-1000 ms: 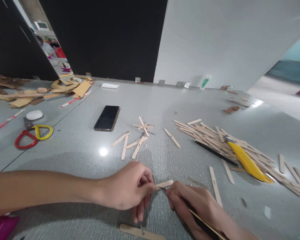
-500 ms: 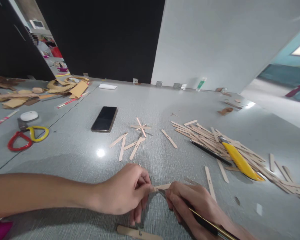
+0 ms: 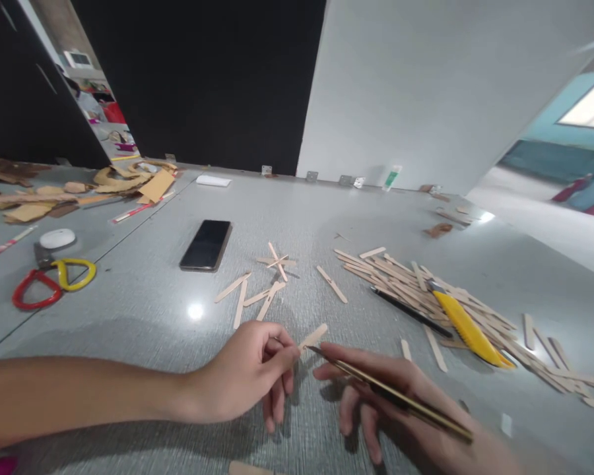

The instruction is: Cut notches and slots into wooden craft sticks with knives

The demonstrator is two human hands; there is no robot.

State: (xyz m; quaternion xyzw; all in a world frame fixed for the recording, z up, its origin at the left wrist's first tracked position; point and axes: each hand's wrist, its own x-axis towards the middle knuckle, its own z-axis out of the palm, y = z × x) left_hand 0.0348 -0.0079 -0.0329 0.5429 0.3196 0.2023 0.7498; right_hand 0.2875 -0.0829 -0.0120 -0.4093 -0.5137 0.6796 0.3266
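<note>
My left hand (image 3: 242, 373) is closed, pinching one end of a wooden craft stick (image 3: 315, 335) between thumb and finger just above the table. My right hand (image 3: 406, 376) holds a slim gold-and-black craft knife (image 3: 391, 390), its dark tip by the stick close to my left fingertips. The lower fingers of the right hand hang loose. Beyond the hands stand crossed sticks (image 3: 277, 261) in a star shape, with several notched sticks (image 3: 241, 303) lying around them. Part of another stick (image 3: 247, 468) shows at the bottom edge.
On the right lies a pile of craft sticks (image 3: 396, 277) with a black pen (image 3: 410, 311) and a yellow box cutter (image 3: 470, 330). A phone (image 3: 206, 245), scissors (image 3: 54, 280) and a white oval case (image 3: 57, 238) lie left. Cardboard scraps (image 3: 123, 177) sit behind; panels close the back.
My right hand has let go of the stick's far end and drawn back, the knife now lying flatter. The stick's free end has tilted up and away; my left hand keeps its pinch.
</note>
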